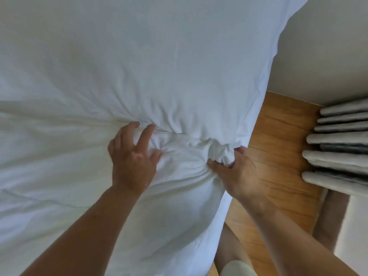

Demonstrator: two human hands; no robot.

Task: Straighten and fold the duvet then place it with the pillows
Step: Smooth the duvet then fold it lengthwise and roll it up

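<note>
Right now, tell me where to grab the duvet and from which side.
Take the duvet by the bunched wad at its edge, coming from the wooden floor side, where the right hand grips it: creases gather there into a knot fingers can close around; elsewhere it lies flat.

The duvet (139, 56) is white all over and has no pattern. It looks a little blue toward the far end of the bed and a little cream near the left edge. Its creases make soft grey lines. Where it is bunched up at the bed's right edge, it is the brightest white. The floor (278, 136) is warm orange-brown wood with thin darker lines running along the boards. The wall (328, 46) is plain pale cream. The curtain (338, 140) has fat folds of light grey-beige, with dark grey stripes between them. The shoe or sock (237, 267) is whitish grey.
</note>
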